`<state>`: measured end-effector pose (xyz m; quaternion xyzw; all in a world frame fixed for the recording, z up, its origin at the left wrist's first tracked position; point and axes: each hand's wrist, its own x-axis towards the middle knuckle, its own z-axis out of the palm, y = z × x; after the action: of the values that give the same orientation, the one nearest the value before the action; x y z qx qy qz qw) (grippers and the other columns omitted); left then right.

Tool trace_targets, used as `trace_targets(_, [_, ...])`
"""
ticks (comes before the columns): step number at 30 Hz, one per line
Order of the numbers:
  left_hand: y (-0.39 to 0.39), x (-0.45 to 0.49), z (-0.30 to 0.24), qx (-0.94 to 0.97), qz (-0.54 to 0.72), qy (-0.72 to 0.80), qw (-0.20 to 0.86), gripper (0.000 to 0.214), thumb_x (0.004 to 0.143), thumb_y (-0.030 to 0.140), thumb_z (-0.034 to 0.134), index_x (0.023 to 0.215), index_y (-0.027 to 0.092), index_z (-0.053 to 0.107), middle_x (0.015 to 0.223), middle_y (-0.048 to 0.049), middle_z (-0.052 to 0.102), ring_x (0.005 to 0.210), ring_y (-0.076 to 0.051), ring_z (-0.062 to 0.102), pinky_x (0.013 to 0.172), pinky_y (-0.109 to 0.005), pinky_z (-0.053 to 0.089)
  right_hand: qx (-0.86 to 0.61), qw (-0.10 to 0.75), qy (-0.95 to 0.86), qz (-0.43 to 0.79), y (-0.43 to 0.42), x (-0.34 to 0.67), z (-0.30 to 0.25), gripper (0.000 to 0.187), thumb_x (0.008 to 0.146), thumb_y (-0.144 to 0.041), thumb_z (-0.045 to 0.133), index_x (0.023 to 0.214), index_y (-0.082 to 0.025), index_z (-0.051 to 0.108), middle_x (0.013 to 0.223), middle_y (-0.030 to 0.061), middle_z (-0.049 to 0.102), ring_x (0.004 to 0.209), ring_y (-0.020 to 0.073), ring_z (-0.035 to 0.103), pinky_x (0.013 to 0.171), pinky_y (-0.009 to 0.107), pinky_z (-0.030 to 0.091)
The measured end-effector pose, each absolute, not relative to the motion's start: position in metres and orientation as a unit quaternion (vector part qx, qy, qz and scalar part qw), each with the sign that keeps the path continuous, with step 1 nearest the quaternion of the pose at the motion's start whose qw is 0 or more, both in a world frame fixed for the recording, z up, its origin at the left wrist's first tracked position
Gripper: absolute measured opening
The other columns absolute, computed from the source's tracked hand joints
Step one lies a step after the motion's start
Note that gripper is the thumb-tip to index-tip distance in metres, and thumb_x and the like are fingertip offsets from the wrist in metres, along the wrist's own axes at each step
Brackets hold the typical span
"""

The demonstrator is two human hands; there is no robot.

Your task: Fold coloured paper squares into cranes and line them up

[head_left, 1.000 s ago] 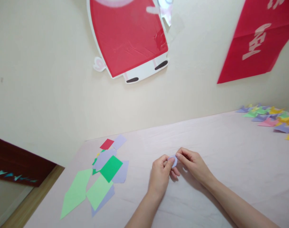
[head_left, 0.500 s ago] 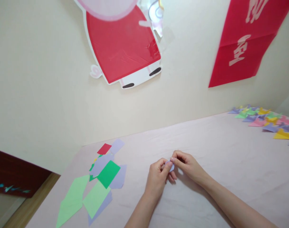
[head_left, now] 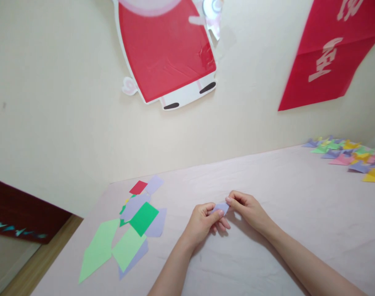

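Observation:
A small piece of lavender paper (head_left: 221,208) is held between my two hands, just above the pale cloth-covered surface (head_left: 245,255). My left hand (head_left: 205,220) pinches its left side between thumb and forefinger, the other fingers curled loosely below. At the paper's upper right corner, my right hand (head_left: 244,207) grips it with thumb and fingertips. The paper looks folded, but its exact folds are too small to make out.
Loose paper sheets lie at left: light green (head_left: 99,248), dark green (head_left: 144,218), red (head_left: 138,187) and lavender (head_left: 155,184). Several folded coloured paper pieces (head_left: 341,159) stand in rows at far right. A wall (head_left: 236,127) with a red-bodied cutout (head_left: 169,49) and red banner (head_left: 332,57) rises behind.
My right hand has moved slightly up and right, and more of the lavender paper shows between my hands. The whole view has shifted a little.

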<state>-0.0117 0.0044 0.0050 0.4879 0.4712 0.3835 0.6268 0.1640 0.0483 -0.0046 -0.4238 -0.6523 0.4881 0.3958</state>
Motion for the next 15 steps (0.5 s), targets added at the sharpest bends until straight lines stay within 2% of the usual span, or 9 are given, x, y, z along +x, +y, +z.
trace_targets(3, [0.004,-0.013,0.005,0.499,0.378,0.477,0.617,0.034,0.08,0.048,0.065,0.077,0.014,0.06,0.063,-0.0056,0.07,0.046,-0.01,0.055,0.045,-0.02,0.035,-0.412,0.411,-0.653,0.485,0.047,0.165,-0.002,0.042,0.088,-0.058,0.047,0.067,-0.021,0.049,0.064,-0.0028,0.045,0.064,0.0153,0.045,0.062,0.027,0.037])
trace_targets(5, [0.003,-0.012,0.004,0.512,0.372,0.477,0.609,0.033,0.08,0.047,0.064,0.075,0.014,0.06,0.061,-0.0047,0.068,0.046,-0.01,0.054,0.046,-0.02,0.034,-0.399,0.397,-0.683,0.466,0.046,0.164,-0.001,0.039,0.089,-0.055,0.049,0.071,-0.02,0.054,0.07,-0.0007,0.051,0.07,0.017,0.049,0.066,0.028,0.038])
trace_targets(8, [0.001,-0.009,0.005,0.521,0.369,0.477,0.605,0.031,0.081,0.045,0.063,0.075,0.014,0.06,0.061,-0.0047,0.068,0.048,-0.011,0.056,0.047,-0.02,0.033,-0.39,0.352,-0.729,0.44,0.043,0.163,-0.001,0.039,0.087,-0.051,0.053,0.063,-0.02,0.053,0.064,-0.001,0.05,0.068,0.0166,0.048,0.065,0.028,0.036])
trace_targets(11, [0.0,-0.008,0.008,0.518,0.359,0.466,0.621,0.032,0.083,0.045,0.061,0.08,0.013,0.063,0.069,-0.0077,0.072,0.054,-0.012,0.06,0.049,-0.021,0.034,-0.385,0.339,-0.722,0.465,0.044,0.163,-0.004,0.042,0.087,-0.05,0.053,0.059,-0.02,0.047,0.06,-0.003,0.044,0.062,0.0145,0.043,0.061,0.026,0.034])
trace_targets(15, [0.0,-0.02,0.015,0.52,0.325,0.42,0.669,0.038,0.084,0.047,0.063,0.094,0.01,0.068,0.089,-0.0151,0.074,0.063,-0.014,0.064,0.055,-0.023,0.04,-0.388,0.348,-0.709,0.475,0.046,0.164,-0.006,0.042,0.086,-0.052,0.054,0.059,-0.02,0.048,0.06,-0.0035,0.044,0.061,0.0135,0.042,0.059,0.026,0.033])
